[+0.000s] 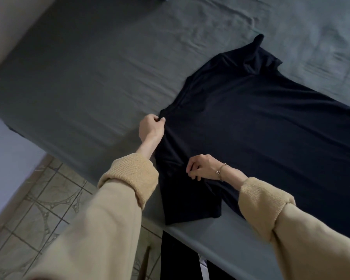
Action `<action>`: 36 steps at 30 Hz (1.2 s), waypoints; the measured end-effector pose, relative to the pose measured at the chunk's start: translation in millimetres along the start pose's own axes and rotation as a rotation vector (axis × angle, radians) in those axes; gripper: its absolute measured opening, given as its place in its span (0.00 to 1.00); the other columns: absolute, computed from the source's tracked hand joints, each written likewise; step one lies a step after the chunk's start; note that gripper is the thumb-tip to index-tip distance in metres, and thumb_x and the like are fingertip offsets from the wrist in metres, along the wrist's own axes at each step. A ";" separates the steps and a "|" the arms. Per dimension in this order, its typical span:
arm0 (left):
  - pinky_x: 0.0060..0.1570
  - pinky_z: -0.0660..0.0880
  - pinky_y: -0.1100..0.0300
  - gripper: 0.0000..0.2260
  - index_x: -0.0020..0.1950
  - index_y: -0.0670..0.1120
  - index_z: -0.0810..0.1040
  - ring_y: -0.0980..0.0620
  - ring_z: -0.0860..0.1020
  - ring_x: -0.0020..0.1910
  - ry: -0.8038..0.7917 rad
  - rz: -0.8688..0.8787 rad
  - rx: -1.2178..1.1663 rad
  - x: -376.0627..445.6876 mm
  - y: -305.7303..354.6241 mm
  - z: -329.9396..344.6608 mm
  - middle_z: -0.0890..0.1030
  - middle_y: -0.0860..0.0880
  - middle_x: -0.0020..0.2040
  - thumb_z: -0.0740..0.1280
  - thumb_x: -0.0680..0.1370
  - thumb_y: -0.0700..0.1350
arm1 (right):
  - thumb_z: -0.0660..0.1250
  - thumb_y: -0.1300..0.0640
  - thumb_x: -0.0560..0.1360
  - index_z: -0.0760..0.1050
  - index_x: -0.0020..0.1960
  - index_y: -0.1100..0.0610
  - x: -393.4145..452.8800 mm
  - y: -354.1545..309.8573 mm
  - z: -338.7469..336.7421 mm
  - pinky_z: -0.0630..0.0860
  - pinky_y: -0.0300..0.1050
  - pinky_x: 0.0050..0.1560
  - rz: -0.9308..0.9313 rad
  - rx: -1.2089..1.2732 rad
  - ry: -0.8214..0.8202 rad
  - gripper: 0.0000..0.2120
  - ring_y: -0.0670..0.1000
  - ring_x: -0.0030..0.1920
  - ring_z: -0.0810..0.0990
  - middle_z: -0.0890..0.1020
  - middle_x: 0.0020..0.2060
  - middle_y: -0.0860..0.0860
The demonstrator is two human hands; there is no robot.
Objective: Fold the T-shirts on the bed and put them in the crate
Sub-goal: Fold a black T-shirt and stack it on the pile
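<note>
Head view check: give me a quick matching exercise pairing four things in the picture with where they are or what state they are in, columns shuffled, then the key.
Things:
1. left hand
2. right hand
3. black T-shirt
4. bracelet

States:
A. spread on the grey bed sheet
B. worn on the right wrist
C. pinching the shirt's edge at its far left
D. closed on the fabric near the sleeve by the bed's near edge

Pairs: 1-C, 2-D, 3-A, 4-B
</note>
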State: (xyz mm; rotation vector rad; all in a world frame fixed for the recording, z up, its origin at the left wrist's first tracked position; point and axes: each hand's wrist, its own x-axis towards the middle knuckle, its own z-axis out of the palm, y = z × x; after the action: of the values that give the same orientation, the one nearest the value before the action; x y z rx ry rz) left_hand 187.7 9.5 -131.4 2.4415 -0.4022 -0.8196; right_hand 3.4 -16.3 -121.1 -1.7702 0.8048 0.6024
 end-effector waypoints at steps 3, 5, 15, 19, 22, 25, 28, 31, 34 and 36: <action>0.46 0.70 0.57 0.09 0.53 0.45 0.76 0.48 0.78 0.51 0.109 0.007 0.010 5.1 8.9 4.0 0.80 0.49 0.52 0.64 0.77 0.48 | 0.64 0.64 0.73 0.75 0.44 0.55 8.0 -2.5 -20.4 0.70 0.27 0.32 -0.008 0.045 0.042 0.05 0.41 0.29 0.78 0.81 0.34 0.47; 0.44 0.70 0.58 0.10 0.55 0.45 0.73 0.49 0.77 0.51 0.116 0.071 0.021 14.7 19.4 5.9 0.79 0.48 0.54 0.64 0.77 0.47 | 0.64 0.65 0.74 0.76 0.45 0.57 15.6 -3.1 -40.2 0.71 0.27 0.32 -0.005 0.063 0.127 0.05 0.41 0.29 0.78 0.81 0.35 0.48; 0.51 0.72 0.60 0.12 0.59 0.46 0.76 0.51 0.76 0.55 -0.126 0.404 0.096 80.2 97.0 35.8 0.75 0.50 0.56 0.65 0.78 0.49 | 0.62 0.67 0.74 0.75 0.46 0.57 53.7 14.7 -144.1 0.75 0.36 0.37 0.106 0.116 0.477 0.07 0.45 0.32 0.78 0.81 0.39 0.52; 0.55 0.70 0.59 0.15 0.60 0.47 0.76 0.52 0.73 0.57 -0.196 0.503 0.138 102.6 131.4 52.7 0.75 0.49 0.55 0.65 0.77 0.53 | 0.64 0.63 0.72 0.75 0.47 0.53 65.4 22.8 -188.7 0.78 0.46 0.46 0.161 0.041 0.643 0.07 0.49 0.40 0.78 0.79 0.40 0.48; 0.51 0.69 0.59 0.11 0.51 0.47 0.78 0.51 0.72 0.55 -0.231 0.554 0.203 118.3 150.9 61.0 0.74 0.50 0.49 0.66 0.77 0.53 | 0.64 0.63 0.71 0.75 0.50 0.54 72.4 29.9 -230.3 0.74 0.44 0.47 0.206 -0.003 0.839 0.09 0.49 0.46 0.76 0.78 0.43 0.47; 0.46 0.67 0.59 0.08 0.44 0.45 0.76 0.48 0.75 0.50 -0.271 0.570 0.262 131.1 155.7 59.7 0.73 0.51 0.45 0.65 0.78 0.49 | 0.65 0.64 0.71 0.76 0.53 0.57 79.1 39.8 -264.1 0.72 0.44 0.50 0.232 -0.023 0.921 0.11 0.51 0.52 0.76 0.78 0.50 0.52; 0.43 0.68 0.58 0.07 0.42 0.46 0.74 0.47 0.76 0.47 -0.294 0.506 0.269 139.3 158.8 55.8 0.76 0.51 0.43 0.64 0.77 0.47 | 0.65 0.65 0.70 0.75 0.53 0.59 86.9 50.7 -282.8 0.74 0.48 0.55 0.220 -0.028 0.904 0.12 0.54 0.54 0.77 0.78 0.52 0.55; 0.45 0.71 0.57 0.08 0.46 0.47 0.77 0.51 0.77 0.46 -0.305 0.509 0.257 143.2 176.9 59.3 0.79 0.52 0.45 0.64 0.77 0.51 | 0.66 0.64 0.70 0.73 0.56 0.60 94.1 56.8 -297.4 0.73 0.50 0.55 0.205 -0.065 0.925 0.14 0.57 0.56 0.75 0.75 0.55 0.56; 0.52 0.73 0.58 0.10 0.50 0.47 0.79 0.52 0.77 0.50 -0.397 0.568 0.122 144.0 203.1 78.0 0.79 0.51 0.50 0.66 0.77 0.53 | 0.66 0.62 0.73 0.66 0.65 0.60 102.1 59.0 -317.1 0.68 0.50 0.57 0.256 -0.081 0.961 0.21 0.57 0.64 0.67 0.69 0.62 0.57; 0.56 0.72 0.57 0.12 0.53 0.48 0.79 0.51 0.76 0.53 -0.446 0.627 0.148 144.3 219.9 95.1 0.78 0.50 0.50 0.67 0.76 0.54 | 0.67 0.60 0.73 0.62 0.69 0.60 108.2 61.5 -334.8 0.66 0.51 0.63 0.297 -0.042 0.957 0.26 0.57 0.67 0.63 0.66 0.66 0.58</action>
State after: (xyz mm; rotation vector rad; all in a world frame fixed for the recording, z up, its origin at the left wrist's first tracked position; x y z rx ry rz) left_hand 215.6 -268.7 -138.5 2.0333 -1.3491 -1.0547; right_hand 33.0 -372.1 -129.4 -1.9741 1.7275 -0.1006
